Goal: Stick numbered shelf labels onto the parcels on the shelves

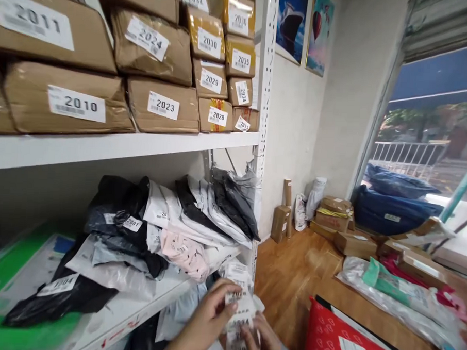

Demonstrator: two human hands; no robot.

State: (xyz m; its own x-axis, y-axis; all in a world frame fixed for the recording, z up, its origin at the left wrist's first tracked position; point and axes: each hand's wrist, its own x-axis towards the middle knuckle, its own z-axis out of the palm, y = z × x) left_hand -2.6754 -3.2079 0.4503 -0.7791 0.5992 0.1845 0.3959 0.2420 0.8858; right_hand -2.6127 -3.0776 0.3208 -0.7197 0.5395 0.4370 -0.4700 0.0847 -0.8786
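Note:
A strip of white printed number labels [243,302] hangs between my hands in front of the lower shelf, its print blurred. My left hand [215,309] pinches its left edge between thumb and fingers. Lower down, my right hand [264,339] has its fingers closed on the strip's right side. Just beyond is a pink patterned parcel bag [187,255] on the shelf edge. White and grey parcel bags [212,215] lean in a row behind it, and a black parcel bag [116,201] lies to the left.
Numbered cardboard boxes [162,112] fill the white upper shelf [141,150]. The rack's upright post [263,94] stands right of them. On the wooden floor [291,270] lie a red parcel [338,329], cardboard boxes [356,245] and plastic-wrapped packages [402,290]. A green folder-like item [28,269] lies far left.

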